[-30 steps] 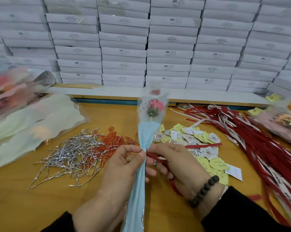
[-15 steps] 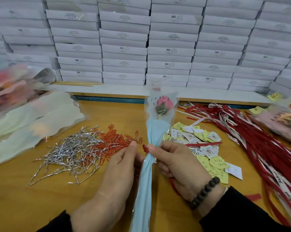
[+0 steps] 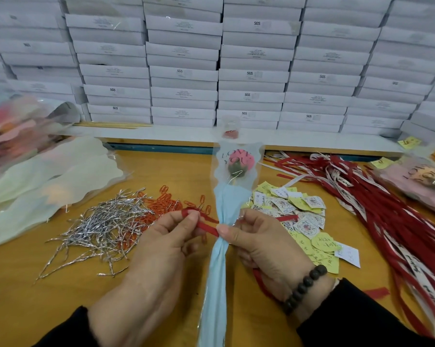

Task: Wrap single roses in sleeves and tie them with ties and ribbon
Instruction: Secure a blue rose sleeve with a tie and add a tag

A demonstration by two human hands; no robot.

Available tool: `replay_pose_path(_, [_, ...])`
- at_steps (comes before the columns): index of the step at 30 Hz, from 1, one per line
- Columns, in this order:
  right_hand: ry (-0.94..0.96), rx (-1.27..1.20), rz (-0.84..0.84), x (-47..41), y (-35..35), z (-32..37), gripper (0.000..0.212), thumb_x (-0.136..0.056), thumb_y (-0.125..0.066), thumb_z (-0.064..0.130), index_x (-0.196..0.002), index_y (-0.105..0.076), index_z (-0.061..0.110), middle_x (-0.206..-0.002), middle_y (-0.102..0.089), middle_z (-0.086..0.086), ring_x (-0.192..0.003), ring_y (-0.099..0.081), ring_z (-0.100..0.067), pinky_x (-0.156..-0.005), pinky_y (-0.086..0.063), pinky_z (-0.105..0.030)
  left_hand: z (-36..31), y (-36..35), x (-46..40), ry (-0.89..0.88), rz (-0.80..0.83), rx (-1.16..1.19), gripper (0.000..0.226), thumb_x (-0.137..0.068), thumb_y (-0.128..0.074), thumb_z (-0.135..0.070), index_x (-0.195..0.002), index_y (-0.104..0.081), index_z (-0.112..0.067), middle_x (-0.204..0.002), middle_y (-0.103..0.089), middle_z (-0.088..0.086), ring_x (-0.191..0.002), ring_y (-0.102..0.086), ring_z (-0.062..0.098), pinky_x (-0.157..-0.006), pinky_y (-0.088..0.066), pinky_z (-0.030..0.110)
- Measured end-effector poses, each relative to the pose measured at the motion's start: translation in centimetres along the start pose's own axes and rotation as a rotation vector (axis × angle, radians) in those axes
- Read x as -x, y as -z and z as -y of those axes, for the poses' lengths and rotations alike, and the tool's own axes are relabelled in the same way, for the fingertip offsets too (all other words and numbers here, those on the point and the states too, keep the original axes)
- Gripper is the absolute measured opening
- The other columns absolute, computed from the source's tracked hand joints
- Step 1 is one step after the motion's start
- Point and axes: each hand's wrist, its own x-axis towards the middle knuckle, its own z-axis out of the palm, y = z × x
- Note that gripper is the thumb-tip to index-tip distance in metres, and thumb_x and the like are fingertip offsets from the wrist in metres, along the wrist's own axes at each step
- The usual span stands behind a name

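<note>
Backdrop: stacked white boxes (image 3: pixel 183 71) fill the wall behind a yellow wooden counter (image 3: pixel 48 296)
Rose: a pink rose (image 3: pixel 239 160) stands upright at centre in a clear-topped sleeve (image 3: pixel 219 259) with pale blue lining, gathered tight at the neck between the two hands
Left hand: the left hand (image 3: pixel 158 244) pinches one end of a red ribbon (image 3: pixel 206 225) between thumb and fingertips, just left of the sleeve; a narrow grip, holding the ribbon
Right hand: the right hand (image 3: pixel 264 241) presses its thumb on the gathered neck where the ribbon meets it, fingers curled round the sleeve; the ribbon's other end trails down under the wrist, which wears a bead bracelet (image 3: pixel 304 286)
Supplies: silver twist ties (image 3: pixel 98 226) and orange paper clips (image 3: pixel 161 206) lie left of the rose, paper tags (image 3: pixel 299 216) just right of it, loose red ribbons (image 3: pixel 386 221) farther right
Other stock: pale sleeves (image 3: pixel 43 184) lie at far left, a finished pink-wrapped rose (image 3: pixel 421 181) at far right
Step in hand: tying the ribbon round the neck, by the look of it
Doing it well: keep the thumb pinning the crossing so the gather cannot slacken, pull the left end level and taut, and keep the ribbon flat rather than twisted
</note>
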Motion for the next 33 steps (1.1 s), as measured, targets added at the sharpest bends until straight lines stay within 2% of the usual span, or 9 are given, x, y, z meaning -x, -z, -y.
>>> replay_pose_path(4, [0.002,0.025,-0.035,-0.2,0.3,-0.1,0.012,-0.079,-0.066,-0.005,-0.089,-0.060,-0.003,-0.059,-0.055,-0.006,-0.029,-0.044,0.000,-0.034,-0.031,-0.007,-0.2,0.2,-0.1,-0.074,-0.029,-0.022,0.007,-0.073,-0.060,-0.016,-0.079,-0.062,-0.012,-0.072,-0.065,0.007,-0.053,-0.056,0.006,-0.043,-0.043,0.014])
replay_pose_path(11, [-0.038,0.136,-0.065,-0.6,0.6,-0.7,0.015,-0.077,-0.071,0.002,-0.088,-0.061,0.002,-0.060,-0.053,-0.006,-0.029,-0.037,0.000,-0.033,-0.028,-0.009,-1.9,1.9,-1.8,-0.190,-0.126,-0.092,0.011,-0.085,-0.057,-0.011,-0.091,-0.065,-0.015,-0.070,-0.065,0.000,-0.058,-0.057,0.004,-0.052,-0.044,0.016])
replay_pose_path(15, [-0.030,0.072,-0.067,-0.5,0.6,-0.2,0.013,-0.079,-0.068,-0.001,-0.087,-0.059,0.002,-0.047,-0.057,0.005,-0.029,-0.045,0.000,-0.033,-0.031,-0.007,-2.3,2.8,-1.9,-0.111,-0.101,-0.598,0.029,-0.080,-0.058,-0.045,-0.083,-0.065,-0.017,-0.053,-0.062,-0.007,-0.053,-0.051,0.004,-0.056,-0.038,0.026])
replay_pose_path(17, [-0.028,0.057,-0.078,-0.4,0.7,-0.1,0.014,-0.080,-0.067,-0.001,-0.090,-0.058,0.001,-0.045,-0.057,0.007,-0.029,-0.046,0.001,-0.033,-0.031,-0.006,-2.4,2.9,-1.7,-0.191,-0.054,-0.926,0.041,-0.072,-0.058,-0.058,-0.079,-0.061,-0.018,-0.053,-0.060,-0.004,-0.050,-0.051,0.006,-0.054,-0.036,0.029])
replay_pose_path(19, [-0.026,0.059,-0.090,-0.4,0.8,-0.1,0.015,-0.080,-0.068,0.000,-0.091,-0.058,0.000,-0.045,-0.057,0.007,-0.030,-0.046,0.001,-0.033,-0.031,-0.006,-2.7,2.7,-1.6,-0.274,-0.062,-1.022,0.053,-0.067,-0.057,-0.064,-0.070,-0.056,-0.011,-0.056,-0.058,0.003,-0.050,-0.049,0.013,-0.052,-0.037,0.028])
replay_pose_path(22, [-0.020,0.052,-0.087,-0.5,0.9,-0.1,0.013,-0.080,-0.067,0.000,-0.090,-0.058,0.000,-0.046,-0.058,0.007,-0.030,-0.046,0.001,-0.033,-0.031,-0.006,-2.6,2.1,-0.9,-0.081,0.136,-0.932,0.057,-0.064,-0.051,-0.064,-0.057,-0.059,-0.008,-0.046,-0.054,0.005,-0.034,-0.042,0.012,-0.037,-0.032,0.018])
replay_pose_path(26, [-0.015,0.078,-0.070,-0.6,0.9,-0.3,0.010,-0.080,-0.068,0.004,-0.082,-0.059,0.008,-0.045,-0.057,0.008,-0.029,-0.044,0.001,-0.032,-0.029,-0.008,-0.8,1.4,-0.1,0.208,0.322,-0.499,0.047,-0.072,-0.059,-0.045,-0.083,-0.070,-0.001,-0.064,-0.058,0.008,-0.046,-0.051,0.013,-0.038,-0.036,0.018])
replay_pose_path(29, [-0.041,0.103,-0.052,-0.7,1.0,-0.5,0.011,-0.079,-0.070,0.007,-0.075,-0.061,0.012,-0.049,-0.056,0.006,-0.030,-0.040,0.000,-0.032,-0.028,-0.010,-0.2,1.3,-0.5,0.190,0.223,-0.243,0.046,-0.069,-0.064,-0.030,-0.096,-0.067,0.007,-0.076,-0.064,0.014,-0.059,-0.058,0.013,-0.048,-0.045,0.020])
replay_pose_path(33, [-0.083,0.189,-0.031,-0.8,1.1,-0.8,0.011,-0.077,-0.073,0.010,-0.074,-0.063,0.013,-0.050,-0.048,0.003,-0.034,-0.030,-0.005,-0.033,-0.024,-0.014,-0.3,1.6,-0.8,-0.050,0.108,-0.239,0.018,-0.066,-0.065,-0.027,-0.069,-0.075,-0.013,-0.078,-0.072,0.008,-0.071,-0.057,0.018,-0.061,-0.045,0.026])
